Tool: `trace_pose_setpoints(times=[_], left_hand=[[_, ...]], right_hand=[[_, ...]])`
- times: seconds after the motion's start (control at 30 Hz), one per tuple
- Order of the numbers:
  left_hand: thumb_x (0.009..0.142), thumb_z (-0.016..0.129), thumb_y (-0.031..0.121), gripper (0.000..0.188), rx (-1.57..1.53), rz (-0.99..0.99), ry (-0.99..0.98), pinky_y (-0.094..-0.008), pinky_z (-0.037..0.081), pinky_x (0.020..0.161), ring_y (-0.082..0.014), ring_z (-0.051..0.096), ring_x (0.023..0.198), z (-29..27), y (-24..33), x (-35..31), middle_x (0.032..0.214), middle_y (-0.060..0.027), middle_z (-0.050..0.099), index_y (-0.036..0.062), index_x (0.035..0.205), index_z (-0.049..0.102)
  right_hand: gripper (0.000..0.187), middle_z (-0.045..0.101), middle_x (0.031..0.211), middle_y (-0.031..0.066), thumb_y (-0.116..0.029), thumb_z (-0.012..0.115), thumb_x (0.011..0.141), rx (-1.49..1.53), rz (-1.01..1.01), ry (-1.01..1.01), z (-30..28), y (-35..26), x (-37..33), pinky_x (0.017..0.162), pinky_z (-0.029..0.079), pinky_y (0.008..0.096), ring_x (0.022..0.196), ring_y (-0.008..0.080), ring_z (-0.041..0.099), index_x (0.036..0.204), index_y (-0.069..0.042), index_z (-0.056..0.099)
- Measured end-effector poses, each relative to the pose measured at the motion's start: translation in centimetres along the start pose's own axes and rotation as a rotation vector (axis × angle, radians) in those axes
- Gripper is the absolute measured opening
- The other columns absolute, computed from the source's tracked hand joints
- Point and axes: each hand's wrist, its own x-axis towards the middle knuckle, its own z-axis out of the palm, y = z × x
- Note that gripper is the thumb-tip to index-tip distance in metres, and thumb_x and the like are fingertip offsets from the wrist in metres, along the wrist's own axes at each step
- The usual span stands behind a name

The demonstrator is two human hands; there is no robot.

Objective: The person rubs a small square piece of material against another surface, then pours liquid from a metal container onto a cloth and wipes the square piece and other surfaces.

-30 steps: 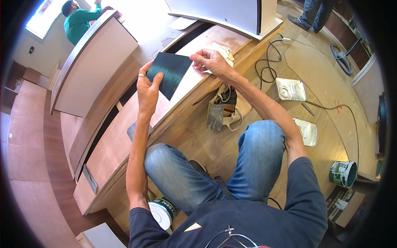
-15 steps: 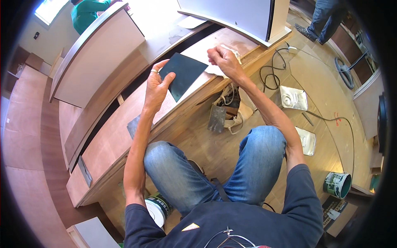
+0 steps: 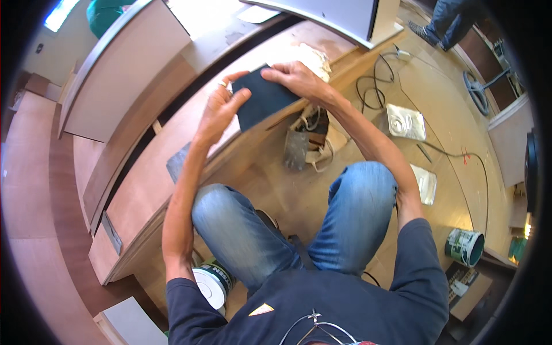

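A dark, flat sheet that looks like sandpaper (image 3: 261, 100) is held up in front of me over the wooden bench edge. My left hand (image 3: 217, 110) pinches its left side, thumb on the near face. At the sheet's upper right edge, my right hand (image 3: 300, 81) grips it with the thumb on top; its other fingers are partly hidden behind. Just beyond the right hand a crumpled white cloth (image 3: 315, 59) lies on the bench top (image 3: 150, 172). Close to my left forearm is a flat grey plate (image 3: 177, 161).
Below the bench sits a tool bag (image 3: 322, 146) with a grey scraper (image 3: 296, 150). Black cable (image 3: 374, 100), foil-like pouches (image 3: 406, 122) and an open paint bucket (image 3: 464, 247) are on the right floor. A lidded bucket (image 3: 214, 283) stands by my left leg. Another person's legs (image 3: 449, 24) show far right.
My right hand has come left and down and taken hold of the sheet's upper right edge. The sheet has tilted and its visible shape is shallower.
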Motion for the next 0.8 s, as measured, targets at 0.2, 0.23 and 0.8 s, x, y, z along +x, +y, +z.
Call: trace_pose_setpoints(times=[0.2, 0.23, 0.8], left_hand=[[0.101, 0.063, 0.025, 0.036, 0.007, -0.001, 0.058, -0.0257, 0.046, 0.093, -0.0082, 0.059, 0.103, 0.1, -0.7, -0.7, 0.116, -0.0006, 0.067, 0.0038, 0.129, 0.06], [0.101, 0.062, 0.025, 0.034, -0.013, 0.016, 0.061, -0.026, 0.046, 0.093, -0.0079, 0.059, 0.102, 0.5, -0.4, -0.4, 0.115, -0.0003, 0.067, 0.0044, 0.128, 0.06], [0.092, 0.065, 0.002, 0.034, -0.476, -0.009, 0.254, -0.0308, 0.055, 0.088, -0.0145, 0.067, 0.097, -2.2, -1.3, 0.3, 0.111, -0.0066, 0.069, 0.0048, 0.125, 0.057]], right_hand=[[0.033, 0.061, 0.075, -0.0064, -0.04, 0.067, 0.097, 0.122, -0.027, 0.016, 0.3, 0.1, 0.3, 0.059, 0.042, 0.0207, 0.066, 0.0021, 0.052, 0.085, -0.009, 0.069], [0.04, 0.061, 0.073, -0.0047, -0.045, 0.064, 0.098, 0.025, -0.027, 0.061, -0.9, 0.0, -0.1, 0.062, 0.043, 0.0217, 0.065, 0.0032, 0.052, 0.08, -0.009, 0.067], [0.035, 0.066, 0.086, 0.0127, -0.028, 0.079, 0.08, -0.593, 0.283, -0.288, -0.6, 14.2, -7.4, 0.072, 0.05, 0.0398, 0.083, 0.0272, 0.064, 0.097, -0.002, 0.063]])
